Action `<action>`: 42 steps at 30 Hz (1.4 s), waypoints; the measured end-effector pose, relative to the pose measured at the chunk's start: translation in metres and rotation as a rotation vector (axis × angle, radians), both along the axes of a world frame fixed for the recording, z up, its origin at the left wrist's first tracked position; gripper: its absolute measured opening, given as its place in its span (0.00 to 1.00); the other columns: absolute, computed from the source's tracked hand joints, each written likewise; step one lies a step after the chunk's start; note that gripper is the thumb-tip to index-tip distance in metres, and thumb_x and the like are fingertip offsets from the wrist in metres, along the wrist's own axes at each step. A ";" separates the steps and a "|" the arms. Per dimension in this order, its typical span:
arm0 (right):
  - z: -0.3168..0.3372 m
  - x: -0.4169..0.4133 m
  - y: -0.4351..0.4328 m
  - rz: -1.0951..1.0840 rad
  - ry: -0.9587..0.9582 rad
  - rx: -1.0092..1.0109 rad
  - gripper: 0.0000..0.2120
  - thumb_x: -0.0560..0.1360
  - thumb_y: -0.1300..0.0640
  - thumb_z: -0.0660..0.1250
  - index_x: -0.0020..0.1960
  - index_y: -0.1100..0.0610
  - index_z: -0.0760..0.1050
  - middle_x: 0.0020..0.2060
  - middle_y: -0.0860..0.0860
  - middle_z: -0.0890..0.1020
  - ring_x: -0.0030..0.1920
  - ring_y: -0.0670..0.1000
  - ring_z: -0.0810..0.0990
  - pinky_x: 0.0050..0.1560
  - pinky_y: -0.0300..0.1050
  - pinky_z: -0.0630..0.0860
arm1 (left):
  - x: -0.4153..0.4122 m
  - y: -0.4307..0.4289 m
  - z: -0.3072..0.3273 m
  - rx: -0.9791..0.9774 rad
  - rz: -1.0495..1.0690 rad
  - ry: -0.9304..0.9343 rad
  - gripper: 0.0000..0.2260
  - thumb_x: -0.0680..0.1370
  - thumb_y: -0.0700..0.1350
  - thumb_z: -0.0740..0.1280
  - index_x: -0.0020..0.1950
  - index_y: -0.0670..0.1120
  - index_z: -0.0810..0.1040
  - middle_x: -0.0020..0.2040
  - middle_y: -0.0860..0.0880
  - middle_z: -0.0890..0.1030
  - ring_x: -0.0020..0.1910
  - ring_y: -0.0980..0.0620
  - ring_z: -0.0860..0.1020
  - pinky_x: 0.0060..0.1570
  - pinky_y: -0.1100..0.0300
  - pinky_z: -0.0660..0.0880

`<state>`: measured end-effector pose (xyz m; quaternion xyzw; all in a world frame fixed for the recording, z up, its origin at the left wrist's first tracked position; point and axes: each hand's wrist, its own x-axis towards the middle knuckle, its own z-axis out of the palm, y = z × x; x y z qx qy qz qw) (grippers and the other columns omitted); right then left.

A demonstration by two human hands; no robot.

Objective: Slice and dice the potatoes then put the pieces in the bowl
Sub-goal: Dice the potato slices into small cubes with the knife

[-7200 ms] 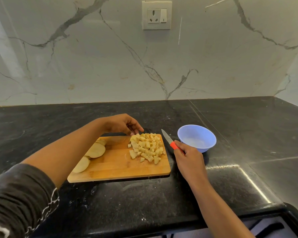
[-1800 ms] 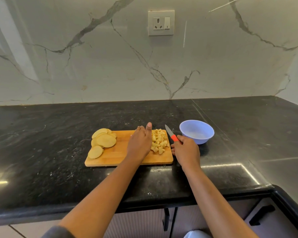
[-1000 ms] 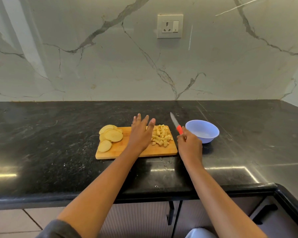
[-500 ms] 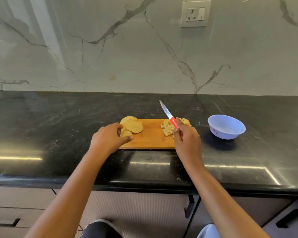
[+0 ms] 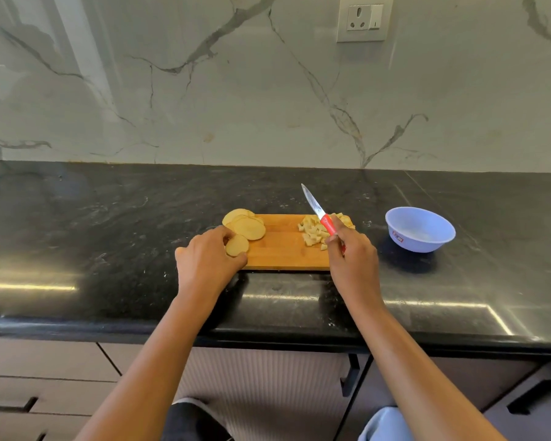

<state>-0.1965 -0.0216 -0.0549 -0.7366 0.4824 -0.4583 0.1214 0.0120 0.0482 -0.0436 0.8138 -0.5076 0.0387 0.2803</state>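
Just left of the frame's centre, the left hand (image 5: 207, 262) is curling its fingers and thumb round the nearest potato slice (image 5: 237, 245), at the left end of the cutting board (image 5: 283, 248). The other potato slices (image 5: 248, 227) are lying overlapped just above it in the frame, a few reaching past the board's far left corner. The right hand (image 5: 352, 259) is gripping the knife (image 5: 318, 211) by its red handle, with the blade slanting toward the upper left. It is in front of the diced potato (image 5: 310, 232) heaped at the board's right end (the hand is hiding part of the heap and the board's near right corner). To the right, apart from the board, the blue bowl (image 5: 427, 245) is sitting on the black bench (image 5: 109, 218). A white socket (image 5: 363, 20) is showing at the upper right on the marble wall (image 5: 236, 90). Drawers (image 5: 45, 377) are running below the bench's edge along the bottom.
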 end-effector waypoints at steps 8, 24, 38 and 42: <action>-0.001 0.000 -0.002 0.010 0.002 0.019 0.18 0.80 0.59 0.61 0.70 0.54 0.70 0.41 0.48 0.77 0.41 0.46 0.74 0.41 0.38 0.69 | 0.006 -0.004 -0.003 -0.039 -0.074 0.111 0.19 0.69 0.52 0.73 0.59 0.52 0.76 0.49 0.56 0.75 0.49 0.53 0.74 0.53 0.50 0.73; -0.001 -0.013 0.004 -0.004 -0.087 0.084 0.19 0.79 0.59 0.61 0.69 0.51 0.70 0.37 0.49 0.79 0.37 0.46 0.74 0.35 0.36 0.67 | -0.056 -0.039 0.008 0.137 -0.069 -0.220 0.28 0.68 0.74 0.60 0.55 0.54 0.78 0.55 0.54 0.77 0.57 0.51 0.71 0.59 0.50 0.62; 0.021 -0.018 0.039 0.062 0.333 0.125 0.20 0.79 0.57 0.58 0.71 0.50 0.69 0.33 0.43 0.73 0.30 0.44 0.69 0.31 0.35 0.61 | -0.039 -0.042 0.007 0.180 -0.281 -0.355 0.15 0.79 0.61 0.59 0.61 0.59 0.78 0.61 0.60 0.78 0.62 0.54 0.69 0.57 0.55 0.56; 0.029 -0.012 0.034 0.050 0.403 0.139 0.20 0.80 0.56 0.57 0.72 0.50 0.67 0.43 0.48 0.81 0.36 0.44 0.72 0.35 0.37 0.63 | -0.040 -0.050 0.008 0.190 -0.266 -0.349 0.16 0.79 0.61 0.58 0.61 0.58 0.78 0.59 0.59 0.79 0.61 0.54 0.70 0.57 0.55 0.57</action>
